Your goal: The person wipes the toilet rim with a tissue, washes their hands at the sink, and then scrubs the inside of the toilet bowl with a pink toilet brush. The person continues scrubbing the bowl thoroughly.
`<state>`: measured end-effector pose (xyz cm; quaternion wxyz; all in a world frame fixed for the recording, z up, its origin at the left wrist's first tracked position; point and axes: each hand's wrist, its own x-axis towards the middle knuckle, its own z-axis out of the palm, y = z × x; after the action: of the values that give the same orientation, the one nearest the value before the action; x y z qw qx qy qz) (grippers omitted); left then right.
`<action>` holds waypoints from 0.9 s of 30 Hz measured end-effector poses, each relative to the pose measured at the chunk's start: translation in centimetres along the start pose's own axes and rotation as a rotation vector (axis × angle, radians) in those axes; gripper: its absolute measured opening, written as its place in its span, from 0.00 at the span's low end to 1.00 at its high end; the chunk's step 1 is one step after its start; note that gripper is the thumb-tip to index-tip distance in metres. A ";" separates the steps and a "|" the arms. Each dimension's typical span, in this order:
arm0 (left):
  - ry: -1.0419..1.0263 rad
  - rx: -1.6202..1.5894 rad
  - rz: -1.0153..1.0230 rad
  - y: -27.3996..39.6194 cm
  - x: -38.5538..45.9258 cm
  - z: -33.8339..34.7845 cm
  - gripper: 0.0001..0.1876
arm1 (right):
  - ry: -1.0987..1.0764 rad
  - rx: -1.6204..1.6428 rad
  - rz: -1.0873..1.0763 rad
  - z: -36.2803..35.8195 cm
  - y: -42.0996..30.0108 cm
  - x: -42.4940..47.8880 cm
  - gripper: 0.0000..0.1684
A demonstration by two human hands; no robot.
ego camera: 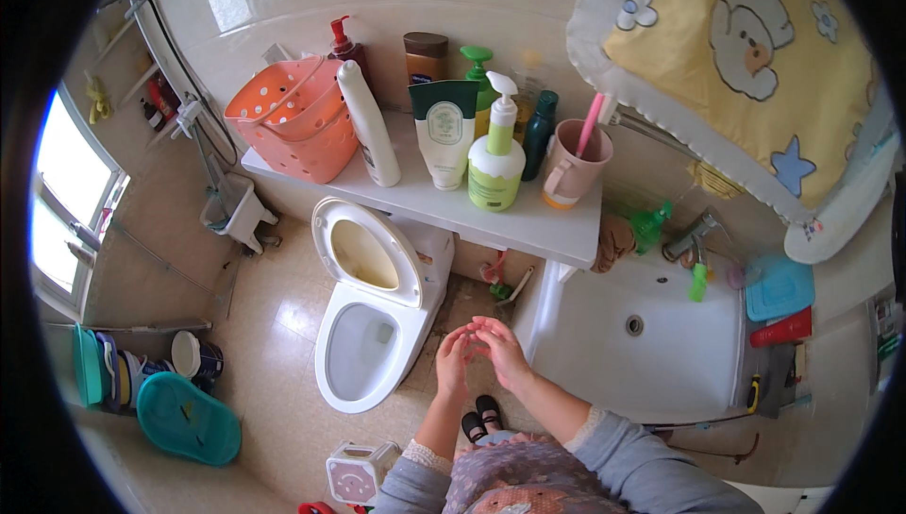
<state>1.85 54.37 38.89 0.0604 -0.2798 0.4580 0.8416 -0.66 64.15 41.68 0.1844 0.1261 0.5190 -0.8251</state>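
My left hand (452,364) and my right hand (504,356) are raised in front of my body, with their fingertips meeting. Both sets of fingers are loosely bent, and I see nothing held between them. Just left of my hands is a white toilet (327,365) with its seat down and its lid (407,259) raised. To the right lies a white washbasin (580,365) with a metal tap (697,231). Beyond my hands, a grey shelf (425,209) carries a green pump bottle (493,185), a white-and-green tube (444,142) and a pink mug (566,153).
An orange perforated basket (304,139) stands at the shelf's left end. A yellow patterned cloth (679,54) hangs at upper right. A small stool (354,475) is on the floor at lower left, and a teal basin (187,418) lies farther left. Beside the tap stands a green soap bottle (648,229).
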 end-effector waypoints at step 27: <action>-0.274 -0.244 -0.198 -7.7 27.7 -4.0 0.25 | 0.809 0.261 -0.246 -12.2 16.0 35.0 0.12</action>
<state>-16.95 51.26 16.95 0.1703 -0.2118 0.3106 0.9108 -24.97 62.83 9.51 -0.1506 0.3985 0.4522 -0.7836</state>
